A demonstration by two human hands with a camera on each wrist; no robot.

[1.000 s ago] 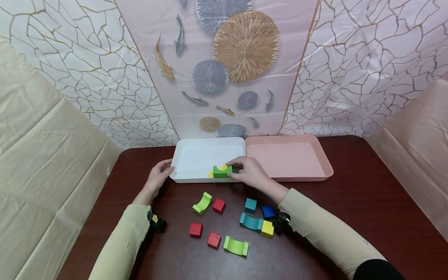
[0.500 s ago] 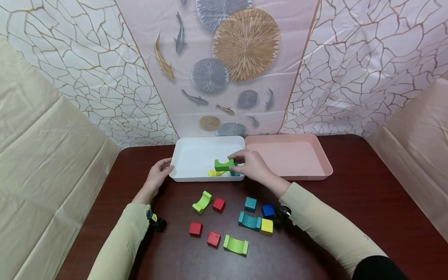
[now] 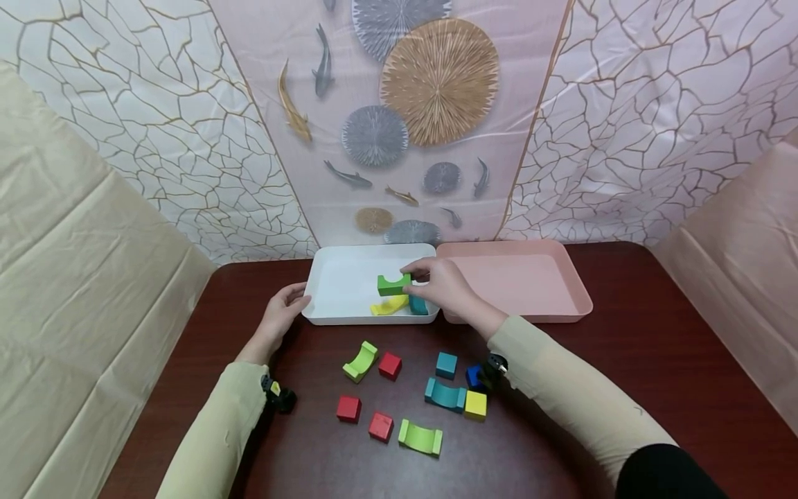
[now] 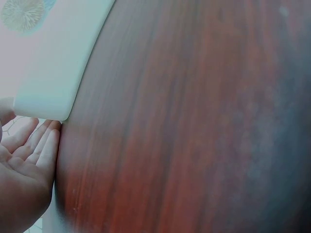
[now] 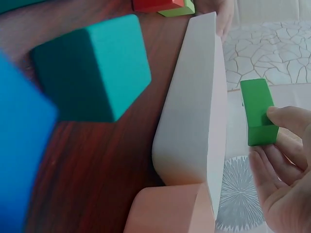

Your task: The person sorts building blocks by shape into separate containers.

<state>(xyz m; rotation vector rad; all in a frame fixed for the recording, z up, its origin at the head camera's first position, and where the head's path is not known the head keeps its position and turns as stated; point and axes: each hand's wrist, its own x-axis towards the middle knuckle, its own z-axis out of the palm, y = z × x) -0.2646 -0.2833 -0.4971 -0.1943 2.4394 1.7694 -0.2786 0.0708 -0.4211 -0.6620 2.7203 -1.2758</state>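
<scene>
My right hand (image 3: pixel 444 283) pinches a green block with a curved cutout (image 3: pixel 393 285) between thumb and fingers, over the white tray (image 3: pixel 349 270). The cutout faces up in the head view; the right wrist view shows a flat green side of that block (image 5: pixel 257 102). Below it in the tray lie a yellow curved block (image 3: pixel 389 305) and a teal block (image 3: pixel 418 305). My left hand (image 3: pixel 282 315) holds the tray's left edge near its front corner. In the left wrist view, the left fingers (image 4: pixel 46 150) reach the tray wall, their tips hidden behind it.
A pink tray (image 3: pixel 517 277) adjoins the white one. Several red cubes (image 3: pixel 348 409), two lime curved blocks (image 3: pixel 421 438), a teal cube (image 3: pixel 446 365), a teal curved block (image 3: pixel 445 394), a yellow cube (image 3: pixel 475 405) and a blue block (image 3: pixel 475 378) lie on the dark table (image 3: pixel 299 457).
The green block has risen from low in the tray, uncovering the yellow and teal blocks beneath, and has moved slightly back. My left hand stays at the tray's edge.
</scene>
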